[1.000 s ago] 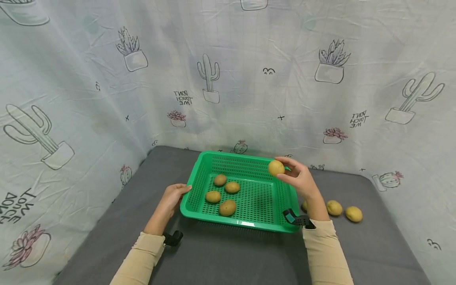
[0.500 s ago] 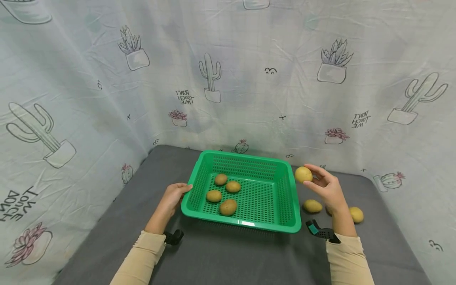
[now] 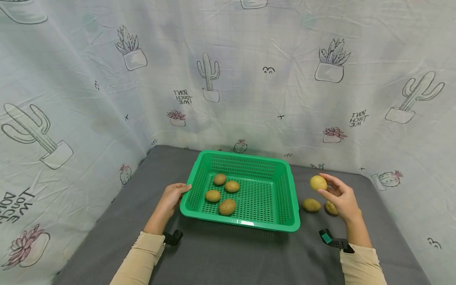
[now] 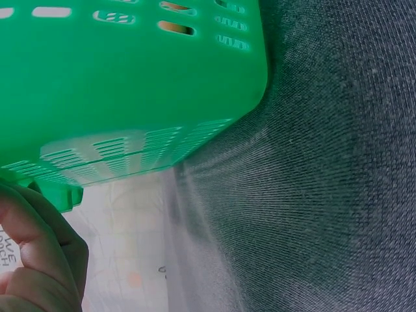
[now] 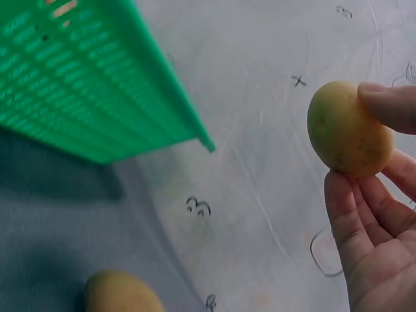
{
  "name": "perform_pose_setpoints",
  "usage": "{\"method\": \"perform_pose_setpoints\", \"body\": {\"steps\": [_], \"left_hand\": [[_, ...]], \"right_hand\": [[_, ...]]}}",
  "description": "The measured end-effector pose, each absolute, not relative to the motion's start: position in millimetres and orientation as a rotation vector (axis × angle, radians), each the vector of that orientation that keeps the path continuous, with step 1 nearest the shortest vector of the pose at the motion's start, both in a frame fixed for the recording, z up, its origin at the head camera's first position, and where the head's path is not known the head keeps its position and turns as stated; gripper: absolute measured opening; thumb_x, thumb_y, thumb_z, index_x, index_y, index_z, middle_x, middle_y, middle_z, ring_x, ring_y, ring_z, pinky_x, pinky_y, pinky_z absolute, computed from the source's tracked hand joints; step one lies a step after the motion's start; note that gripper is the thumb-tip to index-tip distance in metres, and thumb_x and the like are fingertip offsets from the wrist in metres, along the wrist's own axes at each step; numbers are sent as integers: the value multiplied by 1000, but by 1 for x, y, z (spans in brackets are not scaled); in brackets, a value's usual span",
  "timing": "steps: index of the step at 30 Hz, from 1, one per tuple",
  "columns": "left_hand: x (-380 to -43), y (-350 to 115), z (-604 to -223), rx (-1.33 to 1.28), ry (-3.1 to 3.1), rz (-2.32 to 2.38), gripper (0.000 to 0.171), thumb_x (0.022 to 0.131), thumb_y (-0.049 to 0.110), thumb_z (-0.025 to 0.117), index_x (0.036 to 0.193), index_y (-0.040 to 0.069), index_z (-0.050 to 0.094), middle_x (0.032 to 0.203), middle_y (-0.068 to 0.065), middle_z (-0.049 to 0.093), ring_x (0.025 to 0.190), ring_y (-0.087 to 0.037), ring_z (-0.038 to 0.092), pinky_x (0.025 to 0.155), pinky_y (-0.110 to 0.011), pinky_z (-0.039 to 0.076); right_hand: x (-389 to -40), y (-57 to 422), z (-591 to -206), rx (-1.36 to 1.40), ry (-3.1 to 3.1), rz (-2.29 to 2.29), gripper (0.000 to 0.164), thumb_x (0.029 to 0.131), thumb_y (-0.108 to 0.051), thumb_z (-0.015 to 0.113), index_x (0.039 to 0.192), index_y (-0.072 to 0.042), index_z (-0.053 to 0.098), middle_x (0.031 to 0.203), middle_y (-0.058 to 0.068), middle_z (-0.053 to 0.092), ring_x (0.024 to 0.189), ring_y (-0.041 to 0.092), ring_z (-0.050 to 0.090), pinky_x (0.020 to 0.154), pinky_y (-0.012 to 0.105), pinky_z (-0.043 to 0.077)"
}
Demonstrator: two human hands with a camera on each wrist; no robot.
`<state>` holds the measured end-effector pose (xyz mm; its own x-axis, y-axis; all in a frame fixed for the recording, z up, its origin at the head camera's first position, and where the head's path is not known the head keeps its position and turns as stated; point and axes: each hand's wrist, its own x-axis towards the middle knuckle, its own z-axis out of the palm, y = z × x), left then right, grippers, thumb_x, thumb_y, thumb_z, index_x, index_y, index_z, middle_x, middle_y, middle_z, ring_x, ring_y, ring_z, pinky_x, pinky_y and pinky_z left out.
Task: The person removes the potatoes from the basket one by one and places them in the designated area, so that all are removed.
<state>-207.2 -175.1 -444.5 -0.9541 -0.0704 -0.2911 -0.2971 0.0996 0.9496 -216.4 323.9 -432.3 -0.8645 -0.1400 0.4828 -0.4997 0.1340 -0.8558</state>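
Observation:
A green perforated plastic basket [image 3: 213,219] stands on the grey cloth with several potatoes [image 3: 227,207] inside, all toward its left half. My left hand [image 3: 172,199] grips the basket's left rim, thumb on top; the left wrist view shows curled fingers [image 4: 39,260] beside the basket wall [image 4: 130,84]. To the right of the basket, my right hand [image 3: 341,200] pinches a yellowish potato [image 3: 318,183] between thumb and fingertips, raised above the cloth. In the right wrist view this potato [image 5: 348,129] has a greenish side.
On the cloth right of the basket lie a potato [image 3: 311,205] and another potato [image 3: 331,208] partly behind my right hand. A third one is almost hidden by the wrist. A patterned curtain [image 3: 249,99] hangs behind and along the left side.
My right hand has carried the pinched potato from above the basket's right side out to the right and lower, past the rim. The left hand and basket stay put.

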Motion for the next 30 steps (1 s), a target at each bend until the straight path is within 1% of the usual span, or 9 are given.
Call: {"method": "perform_pose_setpoints", "body": {"steps": [4, 8, 14, 16, 21, 26, 30], "left_hand": [[-212, -178, -458, -372, 2196, 1979, 38, 96, 24, 58, 117, -7, 58, 64, 5, 55, 51, -7, 44, 55, -27, 42], [-213, -178, -461, -369, 2207, 1979, 37, 96, 24, 58, 116, -6, 59, 64, 5, 56, 52, -7, 45, 56, -27, 43], [-214, -178, -461, -387, 2216, 1971, 34, 96, 23, 57, 115, -5, 60, 61, 5, 52, 49, -8, 41, 55, -26, 42], [-214, -178, -461, -376, 2225, 1960, 35, 96, 23, 57, 115, -5, 60, 59, 5, 50, 48, -8, 39, 54, -26, 41], [-213, -179, -460, -377, 2226, 1953, 35, 96, 24, 57, 115, -6, 60, 59, 6, 50, 49, -8, 39, 55, -27, 41], [-212, -180, -458, -378, 2237, 1950, 37, 96, 24, 57, 117, -6, 58, 63, 6, 53, 52, -8, 42, 57, -27, 42], [-213, -179, -458, -375, 2229, 1945, 37, 96, 25, 57, 117, -6, 58, 59, 6, 47, 50, -8, 39, 56, -27, 41]], "right_hand": [[-211, 334, -439, 481, -2174, 1754, 44, 85, 13, 61, 127, 16, 48, 115, -8, 61, 102, 0, 59, 78, 11, 48], [-208, 345, -447, 339, -2175, 1728, 45, 85, 10, 63, 128, 12, 51, 112, -11, 62, 98, -1, 59, 78, 9, 47], [-205, 355, -458, 137, -2029, 1840, 47, 83, 11, 65, 128, 11, 52, 106, -10, 64, 94, -1, 60, 79, 8, 47], [-204, 358, -461, 47, -1988, 1862, 47, 82, 11, 66, 127, 8, 55, 102, -10, 64, 91, -1, 61, 77, 8, 47], [-202, 364, -465, -165, -1903, 1878, 47, 81, 12, 67, 126, 3, 59, 96, -10, 64, 84, -2, 63, 72, 7, 47], [-205, 370, -471, -328, -1845, 1834, 46, 79, 12, 68, 123, 4, 60, 95, -12, 64, 85, -3, 60, 71, 5, 46], [-204, 379, -477, -410, -1832, 1773, 44, 78, 11, 70, 121, 2, 62, 93, -15, 64, 88, -3, 57, 73, 3, 44]]}}
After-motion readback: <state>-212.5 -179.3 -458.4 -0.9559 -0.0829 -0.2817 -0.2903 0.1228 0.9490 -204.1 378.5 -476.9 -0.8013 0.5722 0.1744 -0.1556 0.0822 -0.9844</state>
